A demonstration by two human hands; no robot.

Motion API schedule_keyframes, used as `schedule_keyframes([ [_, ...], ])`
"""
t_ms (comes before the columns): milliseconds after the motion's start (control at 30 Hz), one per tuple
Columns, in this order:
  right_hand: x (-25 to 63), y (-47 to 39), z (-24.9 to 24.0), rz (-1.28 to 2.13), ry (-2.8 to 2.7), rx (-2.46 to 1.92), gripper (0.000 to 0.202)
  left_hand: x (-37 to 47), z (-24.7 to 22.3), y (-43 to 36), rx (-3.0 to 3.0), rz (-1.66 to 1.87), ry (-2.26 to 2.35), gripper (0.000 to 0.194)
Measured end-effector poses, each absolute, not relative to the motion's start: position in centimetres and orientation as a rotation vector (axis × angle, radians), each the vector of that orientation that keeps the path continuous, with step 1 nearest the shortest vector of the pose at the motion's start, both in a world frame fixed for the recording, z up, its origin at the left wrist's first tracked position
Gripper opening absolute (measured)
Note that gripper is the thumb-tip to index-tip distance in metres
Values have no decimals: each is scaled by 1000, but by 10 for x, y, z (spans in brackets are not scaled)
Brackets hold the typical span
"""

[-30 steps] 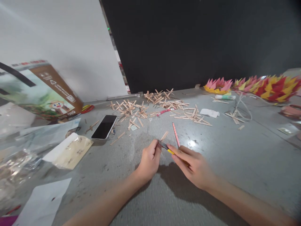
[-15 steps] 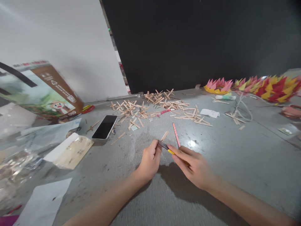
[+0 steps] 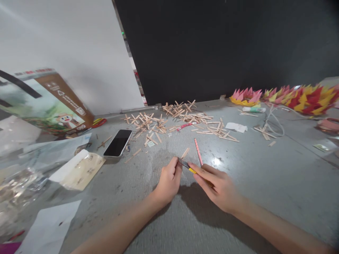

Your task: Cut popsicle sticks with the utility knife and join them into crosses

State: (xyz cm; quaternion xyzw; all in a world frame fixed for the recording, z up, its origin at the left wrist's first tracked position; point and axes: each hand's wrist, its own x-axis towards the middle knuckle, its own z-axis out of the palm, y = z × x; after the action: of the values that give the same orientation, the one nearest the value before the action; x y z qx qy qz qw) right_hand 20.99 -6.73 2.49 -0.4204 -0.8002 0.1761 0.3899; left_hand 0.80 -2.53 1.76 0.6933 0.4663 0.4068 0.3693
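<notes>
Pinching a wooden stick (image 3: pixel 185 152) narrowly in the left grip (image 3: pixel 169 178), near end hidden. Holding a slim grey-and-yellow tool (image 3: pixel 191 169) in the right grip (image 3: pixel 221 187), pointed across to the left fingertips, closed around its handle. Just beyond the right grip, on the grey surface (image 3: pixel 100 192), a pink rod (image 3: pixel 198 151). Farther beyond both grips, a loose heap of crossed sticks (image 3: pixel 180 112). Left of the left grip, well apart, a dark-screened phone (image 3: pixel 118 143).

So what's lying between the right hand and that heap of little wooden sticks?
A thin pink patterned rod lies between the right hand and the wooden sticks, as the head view shows.
</notes>
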Motion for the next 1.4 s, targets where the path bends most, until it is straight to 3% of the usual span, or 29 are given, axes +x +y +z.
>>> schedule_keyframes([
  [367, 209, -69, 25, 391, -2012, -1114, 43, 8, 18, -25, 1794, 1074, 1209, 31],
  [767, 199, -73, 30, 552, -1851, -1175, 41, 6, 20, -21, 2022, 1031, 1248, 26],
  [1233, 192, -71, 34, 945, -1642, -1429, 49, 7, 27, -12, 2027, 703, 1407, 28],
  [1400, 194, -68, 38, 793, -1768, -1578, 46, 9, 28, -11, 2045, 598, 1434, 26],
])
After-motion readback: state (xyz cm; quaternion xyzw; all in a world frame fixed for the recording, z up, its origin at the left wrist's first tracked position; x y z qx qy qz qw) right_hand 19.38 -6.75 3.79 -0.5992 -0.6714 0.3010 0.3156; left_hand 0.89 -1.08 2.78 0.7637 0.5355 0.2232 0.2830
